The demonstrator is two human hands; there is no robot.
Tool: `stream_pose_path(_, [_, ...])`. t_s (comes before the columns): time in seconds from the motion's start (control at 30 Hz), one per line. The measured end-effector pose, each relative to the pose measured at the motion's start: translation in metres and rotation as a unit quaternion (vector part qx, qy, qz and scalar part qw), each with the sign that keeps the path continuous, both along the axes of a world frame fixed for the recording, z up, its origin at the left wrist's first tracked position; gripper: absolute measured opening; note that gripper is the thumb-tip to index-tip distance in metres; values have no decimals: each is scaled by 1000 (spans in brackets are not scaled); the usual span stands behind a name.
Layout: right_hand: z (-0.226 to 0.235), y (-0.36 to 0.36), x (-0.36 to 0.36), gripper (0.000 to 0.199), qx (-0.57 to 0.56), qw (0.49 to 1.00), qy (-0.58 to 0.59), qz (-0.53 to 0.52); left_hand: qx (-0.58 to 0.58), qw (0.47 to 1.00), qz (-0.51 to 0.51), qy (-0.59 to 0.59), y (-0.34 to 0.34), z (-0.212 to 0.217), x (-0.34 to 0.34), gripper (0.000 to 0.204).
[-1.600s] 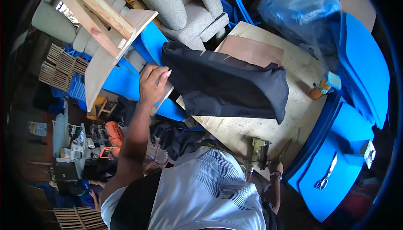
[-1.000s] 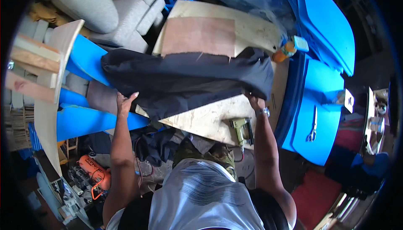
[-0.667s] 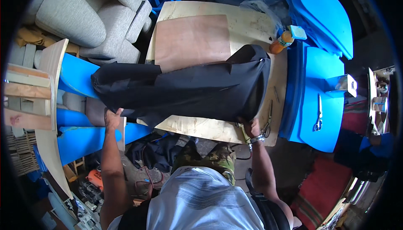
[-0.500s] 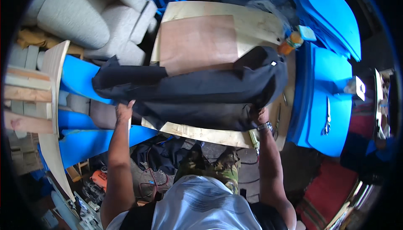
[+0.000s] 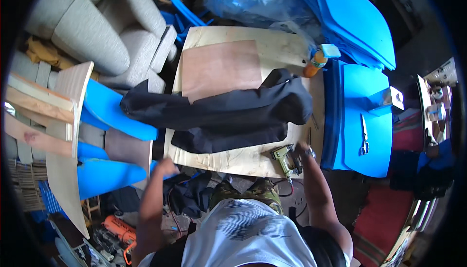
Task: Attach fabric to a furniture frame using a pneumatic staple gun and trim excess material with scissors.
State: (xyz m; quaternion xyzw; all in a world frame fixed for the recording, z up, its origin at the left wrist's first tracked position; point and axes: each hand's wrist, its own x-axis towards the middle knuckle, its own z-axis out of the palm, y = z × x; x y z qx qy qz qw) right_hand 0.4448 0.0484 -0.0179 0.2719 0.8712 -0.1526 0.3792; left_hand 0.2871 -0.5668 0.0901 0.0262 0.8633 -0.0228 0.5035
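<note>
A large piece of black fabric point(image 5: 214, 116) lies loosely folded across a pale wooden board point(image 5: 189, 159), its right end bunched up in a heap. My left hand point(image 5: 166, 166) is off the fabric, just beyond the board's near left edge, and its fingers are smeared by motion. Over the board's near right corner is my right hand point(image 5: 305, 150), also blurred, with a watch at the wrist. Beside it a green staple gun point(image 5: 281, 156) with a hose lies at the near edge. Whether the right hand touches anything is unclear.
A brown sheet point(image 5: 221, 65) lies on the board's far part, with an orange drink bottle point(image 5: 315, 64) at right. Blue foam sheets point(image 5: 352, 116) bear scissors point(image 5: 364, 135). Grey sofa parts point(image 5: 92, 28) stand at far left, and a wood and blue foam frame point(image 5: 73, 121) nearer left.
Both hands have let go of the fabric's near edge and drawn back toward me. The fabric has settled on the board, uncovering the staple gun at the near edge.
</note>
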Motion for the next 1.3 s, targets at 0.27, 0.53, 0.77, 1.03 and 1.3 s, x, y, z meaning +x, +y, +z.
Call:
stream_pose_path(0.27, [290,-23,-2,14,-256,767,583,78,559,748,-42,355,263,227,82,15])
stream_pose_path(0.53, [384,-7,-130,24,-211,622,684,319,412,647,-130,628,354,316,20,33])
stream_pose_path(0.77, [380,-7,-143,37,-238,649,631,352,438,831,-13,343,357,310,-17,26])
stream_pose_path(1.03, [371,-1,-155,31,-259,611,645,380,475,730,-61,488,363,302,3,13])
stream_pose_path(1.3, [370,-6,-159,21,-295,638,606,372,545,715,27,437,368,288,7,17])
